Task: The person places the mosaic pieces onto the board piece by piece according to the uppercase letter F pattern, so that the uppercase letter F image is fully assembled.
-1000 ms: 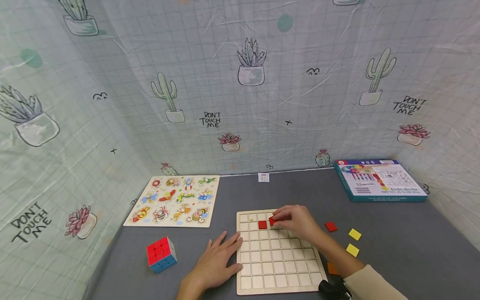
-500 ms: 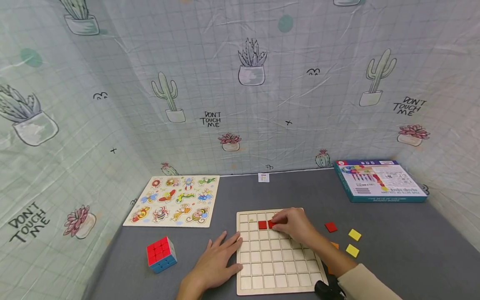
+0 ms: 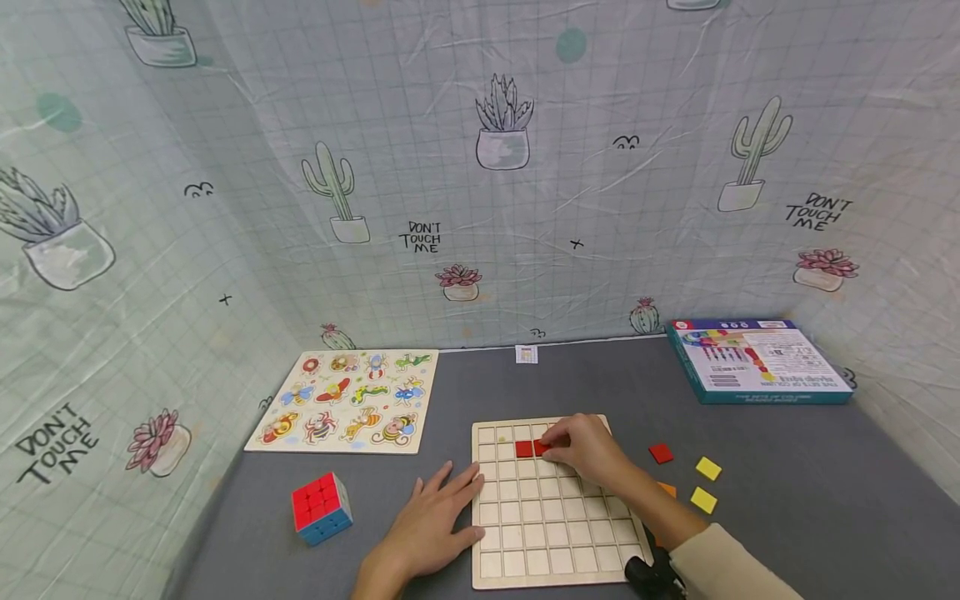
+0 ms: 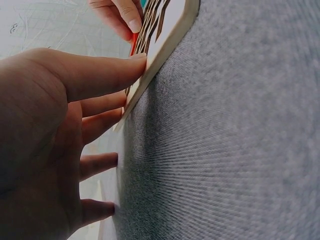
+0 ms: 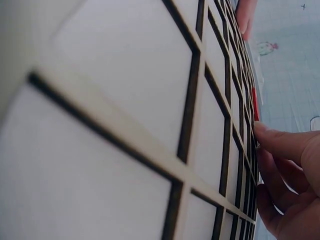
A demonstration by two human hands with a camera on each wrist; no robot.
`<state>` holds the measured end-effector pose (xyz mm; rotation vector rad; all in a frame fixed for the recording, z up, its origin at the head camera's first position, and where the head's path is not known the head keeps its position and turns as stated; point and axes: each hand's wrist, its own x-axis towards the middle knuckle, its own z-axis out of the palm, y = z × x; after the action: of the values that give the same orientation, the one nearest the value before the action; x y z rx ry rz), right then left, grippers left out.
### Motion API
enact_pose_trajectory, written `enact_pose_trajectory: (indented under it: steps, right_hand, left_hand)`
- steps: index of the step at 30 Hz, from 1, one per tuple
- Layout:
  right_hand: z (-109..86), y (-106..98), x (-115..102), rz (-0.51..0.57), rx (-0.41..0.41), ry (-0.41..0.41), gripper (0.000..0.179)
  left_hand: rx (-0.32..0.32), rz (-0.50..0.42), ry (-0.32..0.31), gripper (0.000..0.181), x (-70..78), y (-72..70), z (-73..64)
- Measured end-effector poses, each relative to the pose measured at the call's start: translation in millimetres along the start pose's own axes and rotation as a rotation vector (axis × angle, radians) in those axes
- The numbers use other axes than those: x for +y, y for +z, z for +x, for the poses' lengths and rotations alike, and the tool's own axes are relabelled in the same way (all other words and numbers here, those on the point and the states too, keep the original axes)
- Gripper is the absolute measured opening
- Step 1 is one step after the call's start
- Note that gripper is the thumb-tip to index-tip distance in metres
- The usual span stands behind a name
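Observation:
A light wooden grid board (image 3: 535,533) lies on the grey table. My left hand (image 3: 429,527) spreads over its left side, with thumb and fingertips touching the board's edge; in the left wrist view the fingers are fairly straight. One square red tile (image 3: 523,449) sits in a cell of the second row from the far edge. Just right of it, my right hand (image 3: 585,450) pinches another red tile (image 3: 540,448) down at the neighbouring cell, its right part hidden by the fingers. In the right wrist view, thumb and fingers come right up to the grid surface.
Right of the board lie a loose red tile (image 3: 661,453), two yellow tiles (image 3: 708,468) and orange pieces (image 3: 667,490) partly behind the forearm. A puzzle cube (image 3: 322,508) and an insect picture board (image 3: 352,404) are at left, a flat box (image 3: 761,361) at the back right.
My right hand has lowered the tilted red tile until it lies level beside the first one, then stayed nearly still. My left hand has kept its place at the board's edge.

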<state>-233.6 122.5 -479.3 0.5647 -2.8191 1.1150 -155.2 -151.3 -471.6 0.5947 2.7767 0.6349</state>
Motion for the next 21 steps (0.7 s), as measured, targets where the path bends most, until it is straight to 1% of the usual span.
enact_pose_trajectory:
  steps: [5, 14, 21]
  right_hand:
    - [-0.2, -0.6, 1.9, 0.024, -0.001, -0.01, 0.018]
    - [0.1, -0.2, 4.9, 0.065, -0.012, 0.012, 0.017]
    - [-1.1, -0.9, 4.7, 0.064, -0.013, 0.012, 0.017]
  left_hand:
    - [0.002, 0.001, 0.005, 0.069, -0.1, -0.3, -0.7]
    - [-0.001, 0.007, 0.007, 0.069, -1.0, -0.4, 0.2]
    - [-0.002, 0.006, 0.006, 0.068, 0.7, -1.3, 0.2]
